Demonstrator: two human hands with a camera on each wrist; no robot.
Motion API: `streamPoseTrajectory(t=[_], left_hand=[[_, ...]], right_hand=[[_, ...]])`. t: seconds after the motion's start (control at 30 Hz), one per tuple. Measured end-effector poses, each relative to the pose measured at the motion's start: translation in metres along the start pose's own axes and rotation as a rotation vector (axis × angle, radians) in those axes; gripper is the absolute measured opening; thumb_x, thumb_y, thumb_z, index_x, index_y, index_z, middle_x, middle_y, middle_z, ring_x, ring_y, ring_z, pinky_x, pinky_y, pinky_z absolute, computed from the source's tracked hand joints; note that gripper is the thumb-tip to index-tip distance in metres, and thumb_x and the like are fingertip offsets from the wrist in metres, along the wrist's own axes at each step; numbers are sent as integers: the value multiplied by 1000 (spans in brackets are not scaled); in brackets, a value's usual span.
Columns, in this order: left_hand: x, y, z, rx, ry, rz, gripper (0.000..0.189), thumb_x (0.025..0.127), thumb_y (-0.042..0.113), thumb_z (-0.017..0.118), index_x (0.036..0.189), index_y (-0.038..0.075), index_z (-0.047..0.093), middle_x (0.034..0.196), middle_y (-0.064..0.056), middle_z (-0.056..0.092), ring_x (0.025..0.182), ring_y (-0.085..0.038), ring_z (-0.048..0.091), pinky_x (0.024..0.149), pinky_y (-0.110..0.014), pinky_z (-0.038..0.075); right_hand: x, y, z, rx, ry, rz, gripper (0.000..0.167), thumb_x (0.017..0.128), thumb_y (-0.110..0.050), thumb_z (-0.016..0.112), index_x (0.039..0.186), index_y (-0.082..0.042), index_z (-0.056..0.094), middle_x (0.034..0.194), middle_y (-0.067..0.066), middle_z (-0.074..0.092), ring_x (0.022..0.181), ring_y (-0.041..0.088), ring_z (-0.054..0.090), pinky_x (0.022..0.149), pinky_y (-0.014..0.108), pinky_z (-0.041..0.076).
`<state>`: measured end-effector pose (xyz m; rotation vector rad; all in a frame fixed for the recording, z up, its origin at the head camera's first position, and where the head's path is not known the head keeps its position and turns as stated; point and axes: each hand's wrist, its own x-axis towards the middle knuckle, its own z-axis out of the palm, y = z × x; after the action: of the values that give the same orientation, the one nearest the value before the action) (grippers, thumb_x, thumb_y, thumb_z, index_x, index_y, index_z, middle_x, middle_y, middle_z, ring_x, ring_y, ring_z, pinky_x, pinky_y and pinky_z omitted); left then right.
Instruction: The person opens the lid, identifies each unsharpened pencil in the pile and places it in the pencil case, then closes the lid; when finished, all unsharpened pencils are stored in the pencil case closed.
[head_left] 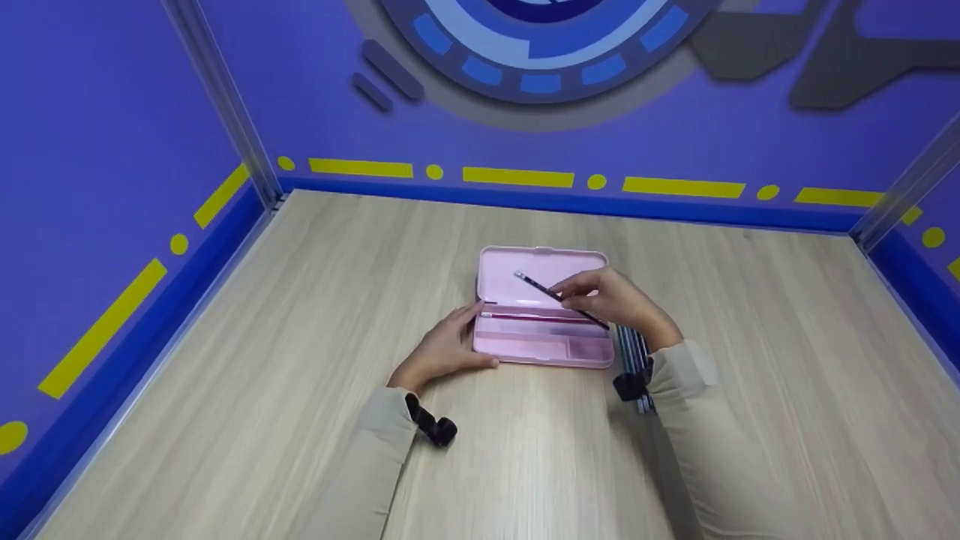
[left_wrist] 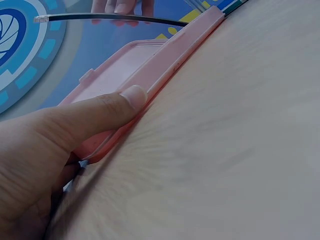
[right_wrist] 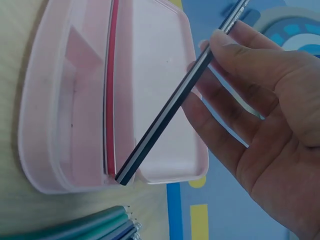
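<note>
An open pink pencil case (head_left: 531, 361) lies on the table with its lid (head_left: 499, 270) folded back. My left hand (head_left: 442, 346) grips the case's left end, the thumb along its front wall in the left wrist view. My right hand (head_left: 611, 300) pinches a black pencil (right_wrist: 157, 117) with grey stripes between thumb and fingers, slanting over the case. Its eraser end points up and left; the other end sits low near the case's right end. Inside the case a red pencil (right_wrist: 111, 90) lies lengthwise along the hinge side, with a dark pencil edge beside it.
A bundle of dark and green pencils (right_wrist: 95, 225) lies just right of the case, partly hidden by my right wrist in the head view. Blue panels (head_left: 517, 150) with yellow marks wall in the wooden table (head_left: 337, 300) at the back and sides.
</note>
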<state>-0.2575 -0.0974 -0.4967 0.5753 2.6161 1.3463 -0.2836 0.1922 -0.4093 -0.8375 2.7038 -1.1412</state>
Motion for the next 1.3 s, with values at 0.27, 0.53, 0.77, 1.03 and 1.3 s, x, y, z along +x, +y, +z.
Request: streamPoseTrajectory(t=[0.27, 0.53, 0.77, 1.03, 1.3], left_hand=[[0, 0, -1, 4, 6, 5, 104, 66, 37, 87, 151, 16, 31, 154, -16, 32, 142, -33, 30, 118, -47, 25], [0, 0, 0, -32, 7, 20, 102, 67, 35, 87, 151, 16, 33, 156, -14, 31, 144, -30, 28, 118, -46, 24], [0, -2, 0, -23, 5, 19, 102, 67, 36, 87, 151, 16, 33, 156, -14, 30, 144, -30, 28, 118, -46, 24], [1, -2, 1, -23, 7, -1, 103, 66, 36, 87, 151, 17, 32, 156, -14, 29, 144, -30, 27, 119, -46, 23], [1, -2, 0, -17, 2, -8, 104, 66, 37, 87, 152, 18, 31, 156, -12, 30, 144, -29, 28, 118, -45, 23]], right_hand=[[8, -5, 13, -50, -26, -11, 26, 86, 4, 65, 108, -7, 74, 101, 10, 74, 92, 23, 67, 85, 42, 56], [13, -5, 27, -138, -30, -9, 27, 83, 5, 67, 105, -8, 76, 102, 8, 74, 93, 23, 68, 85, 41, 56], [16, -3, 33, -171, -32, 3, 25, 83, 4, 68, 104, -7, 75, 99, 9, 75, 92, 25, 68, 85, 41, 56], [15, -6, 32, -163, -43, 48, 25, 83, 4, 68, 106, -3, 74, 93, 11, 74, 85, 22, 67, 80, 38, 57], [10, -7, 27, -140, -80, 100, 26, 84, 2, 67, 110, -3, 72, 96, 11, 73, 86, 22, 66, 82, 38, 57]])
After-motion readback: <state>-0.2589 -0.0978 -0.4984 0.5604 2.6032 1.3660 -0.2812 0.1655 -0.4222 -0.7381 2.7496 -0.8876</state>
